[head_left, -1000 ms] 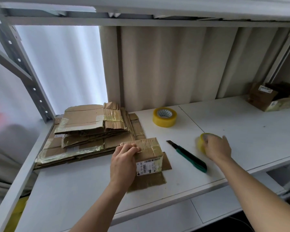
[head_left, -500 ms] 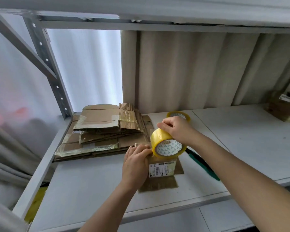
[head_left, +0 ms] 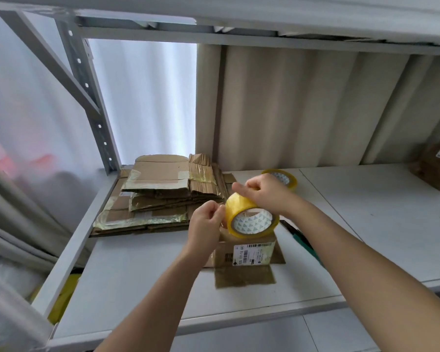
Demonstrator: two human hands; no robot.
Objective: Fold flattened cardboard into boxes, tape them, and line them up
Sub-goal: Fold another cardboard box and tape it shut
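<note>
At your ten o'clock, a stack of flattened cardboard [head_left: 160,196] lies on the white shelf [head_left: 137,270], pushed up near the grey upright post [head_left: 87,97]. Straight ahead, your left hand [head_left: 205,224] has its fingers curled, and thumb and forefinger pinch at the left edge of the yellow tape roll [head_left: 249,218], where the loose end seems to be; the strip itself is too thin to make out. Your right hand [head_left: 263,193] grips that roll from above, fingers wrapped over its top, holding it in the air just over the small folded box [head_left: 247,252]. The box sits on the shelf at twelve o'clock with a printed label facing you and one flap lying flat toward you. Behind your right hand, at one o'clock, a second tape roll [head_left: 283,177] rests on the shelf. A green-handled cutter [head_left: 304,240] peeks out beside your right forearm. At three o'clock, another cardboard box [head_left: 434,171] sits at the shelf's far end.
</note>
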